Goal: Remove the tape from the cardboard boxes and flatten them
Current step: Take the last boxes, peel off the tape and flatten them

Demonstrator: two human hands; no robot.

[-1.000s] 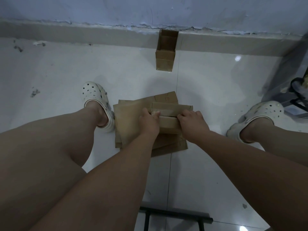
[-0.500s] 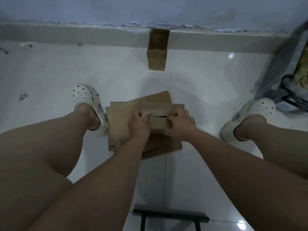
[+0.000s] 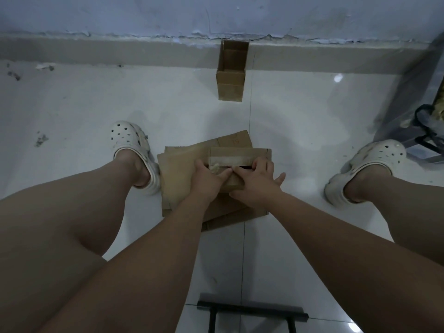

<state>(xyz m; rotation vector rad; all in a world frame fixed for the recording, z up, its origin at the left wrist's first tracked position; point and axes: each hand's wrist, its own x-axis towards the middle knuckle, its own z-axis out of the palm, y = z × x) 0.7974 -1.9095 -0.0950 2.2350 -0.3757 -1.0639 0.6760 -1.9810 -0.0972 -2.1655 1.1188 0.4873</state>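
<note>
A small brown cardboard box (image 3: 240, 156) sits on a pile of flattened cardboard (image 3: 180, 171) on the white floor between my feet. A strip of pale tape (image 3: 228, 160) runs along its top flap. My left hand (image 3: 207, 175) pinches a crumpled, peeled bit of tape (image 3: 215, 168) at the box's left end. My right hand (image 3: 255, 180) lies on the box with fingers spread, its fingertips at the seam, where a dark gap shows. Another small box (image 3: 231, 75) stands open by the wall.
My legs frame the pile, with white clogs at the left (image 3: 133, 145) and at the right (image 3: 367, 162). A black metal frame (image 3: 252, 311) lies on the floor near me. Dark furniture legs and a black cable (image 3: 425, 131) fill the right corner.
My hands have drawn together at the box's seam. The left hand has lifted a crumpled bit of tape, and the right hand's fingers have spread over the box. A dark gap has opened.
</note>
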